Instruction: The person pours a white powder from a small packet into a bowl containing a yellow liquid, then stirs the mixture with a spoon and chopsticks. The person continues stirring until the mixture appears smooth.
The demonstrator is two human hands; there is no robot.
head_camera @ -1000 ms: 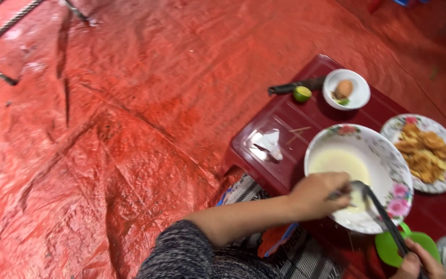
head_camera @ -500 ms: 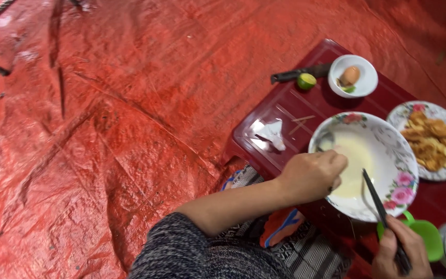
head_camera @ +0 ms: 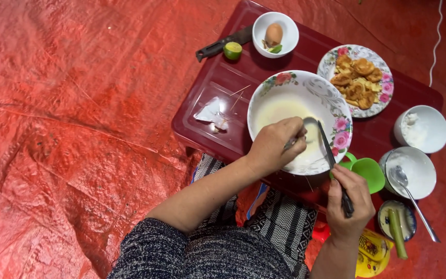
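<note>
My left hand [head_camera: 274,147] grips a metal spoon [head_camera: 305,129] whose bowl dips into pale yellow batter inside a large white floral bowl [head_camera: 295,85]. My right hand [head_camera: 351,199] holds a knife [head_camera: 331,160] by its dark handle, the blade slanting up over the bowl's near rim beside the spoon. The bowl rests on a dark red low table [head_camera: 223,88].
On the table: a small white bowl with an egg [head_camera: 274,35], a lime half [head_camera: 233,50], a black-handled knife [head_camera: 220,45], a floral plate of fried pieces [head_camera: 357,80], a crumpled paper [head_camera: 210,113]. At right stand white bowls of flour [head_camera: 420,129], a spoon in one [head_camera: 414,194], a green cup [head_camera: 367,170]. Red tarp covers the floor.
The view has shifted so the table sits more central. My left hand stayed at the bowl with the spoon; my right hand has come up, bringing the knife blade over the rim.
</note>
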